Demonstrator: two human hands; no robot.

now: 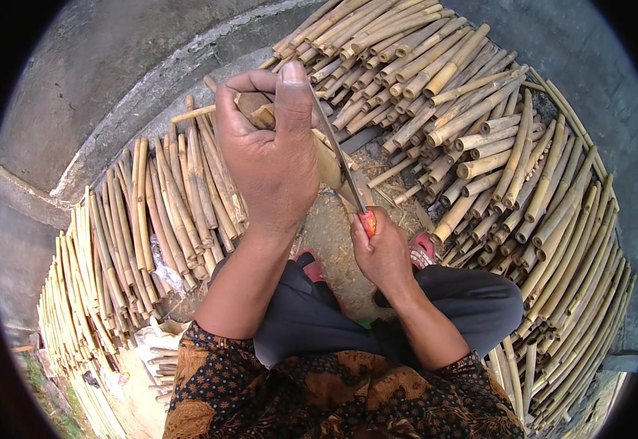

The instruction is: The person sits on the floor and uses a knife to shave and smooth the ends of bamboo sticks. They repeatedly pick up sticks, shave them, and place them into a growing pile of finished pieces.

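My left hand (271,150) is raised at the middle of the view, its fingers curled round a piece of bamboo (254,108) and its thumb pointing up. The bamboo's rough, angular end shows between thumb and fingers; a pale length beyond the wrist, behind the blade, looks like part of the same piece. Lower and to the right, my right hand (383,250) grips the red handle of a knife (342,157). Its long, narrow blade slants up and left past the bamboo, the tip close to my left thumb. I cannot tell whether the blade touches the bamboo.
A tall stack of cut bamboo poles (472,124) curves round the far and right side. More poles (165,197) lean against a low concrete wall (132,110) on the left. Pale shavings (333,252) litter the ground by my pink-and-black shoes (311,267).
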